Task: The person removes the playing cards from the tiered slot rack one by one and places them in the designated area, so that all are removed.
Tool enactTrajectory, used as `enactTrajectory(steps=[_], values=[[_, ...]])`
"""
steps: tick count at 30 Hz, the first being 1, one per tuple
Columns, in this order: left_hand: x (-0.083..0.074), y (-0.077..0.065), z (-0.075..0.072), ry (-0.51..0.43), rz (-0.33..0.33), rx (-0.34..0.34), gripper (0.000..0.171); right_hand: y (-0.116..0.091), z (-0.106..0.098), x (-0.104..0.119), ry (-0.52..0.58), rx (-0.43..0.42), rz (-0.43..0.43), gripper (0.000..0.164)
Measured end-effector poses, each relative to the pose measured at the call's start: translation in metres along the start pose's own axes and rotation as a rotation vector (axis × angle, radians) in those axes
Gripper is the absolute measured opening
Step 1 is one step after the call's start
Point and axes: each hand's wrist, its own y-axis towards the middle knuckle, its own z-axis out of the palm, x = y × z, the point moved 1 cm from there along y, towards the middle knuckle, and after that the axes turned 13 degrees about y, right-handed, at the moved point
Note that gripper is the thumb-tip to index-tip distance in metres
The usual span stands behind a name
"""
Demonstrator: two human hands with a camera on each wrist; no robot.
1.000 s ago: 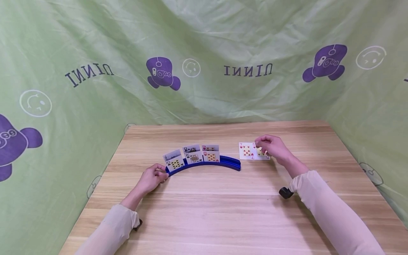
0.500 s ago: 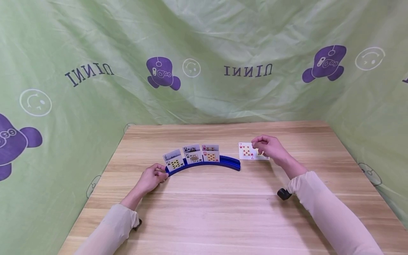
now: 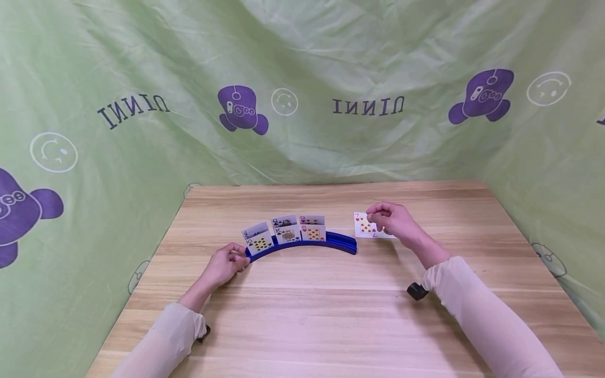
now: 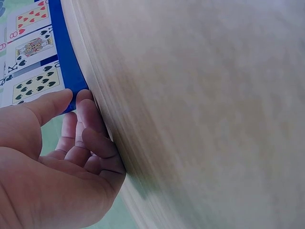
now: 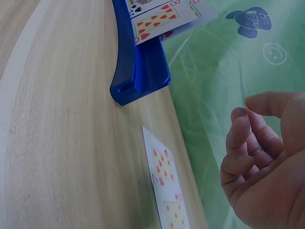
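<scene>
On blue rack (image 3: 342, 243), 10-card (image 3: 260, 243), K-card (image 3: 288, 235), 8-card (image 3: 313, 233); left hand (image 3: 224, 264) pinching end; right hand (image 3: 398, 222) curled near 7-card (image 3: 363, 226).

Beige sleeves (image 3: 482, 310) end in gathered cuffs (image 3: 441, 270), each with a black device (image 3: 417, 291), and the fingers (image 5: 237, 136) are bare.

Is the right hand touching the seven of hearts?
Apart. The right wrist view shows it: green cloth is visible between the right hand and the seven, which lies on the table.
</scene>
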Motion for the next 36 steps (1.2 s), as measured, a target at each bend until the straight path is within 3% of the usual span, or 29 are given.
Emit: enactTrajectory(steps=[25,36], values=[[-0.002,-0.002,0.0,0.008,-0.018,0.005,0.025,-0.003,0.019,0.001,0.029,0.035,-0.043,0.027],[-0.001,-0.001,0.0,0.003,-0.012,-0.004,0.025,-0.004,0.028,0.004,0.036,0.055,-0.045,0.032]])
